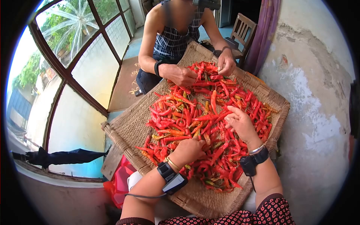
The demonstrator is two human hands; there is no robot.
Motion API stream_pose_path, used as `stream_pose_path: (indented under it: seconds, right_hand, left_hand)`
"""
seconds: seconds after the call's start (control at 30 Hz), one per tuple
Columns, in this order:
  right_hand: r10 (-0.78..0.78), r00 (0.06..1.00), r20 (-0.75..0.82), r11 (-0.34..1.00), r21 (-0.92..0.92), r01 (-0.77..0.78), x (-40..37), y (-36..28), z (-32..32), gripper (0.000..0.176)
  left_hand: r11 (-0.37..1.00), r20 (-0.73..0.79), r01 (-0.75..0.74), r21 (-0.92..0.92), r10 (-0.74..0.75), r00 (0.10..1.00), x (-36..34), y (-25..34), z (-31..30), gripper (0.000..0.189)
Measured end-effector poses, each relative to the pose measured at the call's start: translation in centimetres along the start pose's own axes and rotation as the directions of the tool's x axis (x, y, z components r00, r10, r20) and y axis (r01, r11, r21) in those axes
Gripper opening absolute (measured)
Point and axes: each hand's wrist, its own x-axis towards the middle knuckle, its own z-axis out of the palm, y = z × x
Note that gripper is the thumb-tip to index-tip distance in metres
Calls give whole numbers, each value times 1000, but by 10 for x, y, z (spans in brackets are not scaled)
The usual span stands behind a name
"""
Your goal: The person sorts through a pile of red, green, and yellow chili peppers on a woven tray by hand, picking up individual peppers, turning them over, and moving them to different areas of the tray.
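Many red chili peppers (180, 118), some orange or yellowish, lie heaped in a shallow woven tray (131, 129). My left hand (187, 152) is down at the near left part of the heap, its fingers curled in around a yellowish-orange chili pepper (197, 134); the fingertips are partly hidden. Over the right side of the heap is my right hand (240, 125), thumb and forefinger bent around the end of a red chili pepper (220, 117). Both my wrists carry black strapped devices and a bracelet.
Across the tray another person (176, 41) sits, with both hands (182, 76) at the far edge of the heap. A glass-paned window frame (69, 77) and a folded umbrella (71, 156) are at left. A wooden chair (243, 32) stands behind; a rough wall (311, 105) rises at right.
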Motion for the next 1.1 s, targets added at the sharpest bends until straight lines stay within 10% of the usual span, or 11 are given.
stream_pose_path:
  seconds: [0.17,0.23,0.5,0.67,0.87,1.1]
  right_hand:
    - [99,965,244,854,-518,44,-9,15,-6,33]
    - [133,846,517,574,-736,359,-12,19,-3,31]
    - [320,743,588,464,-781,419,-18,15,7,21]
    - [392,750,533,441,-824,356,-25,6,9,20]
    - [403,750,525,349,-845,405,-26,6,11,20]
    - [411,734,541,234,-841,488,-26,19,15,20]
  left_hand:
    - [1000,108,11,-5,-10,994,-1,0,-4,26]
    - [1000,141,-10,3,9,990,-2,-2,-3,25]
    - [966,220,-79,-245,135,966,0,-14,-23,20]
    - [989,-443,142,-29,-140,885,10,-35,-35,32]
    - [938,-631,336,89,-207,747,9,-83,-19,47]
    - [912,-316,365,187,-296,901,6,-78,-28,21]
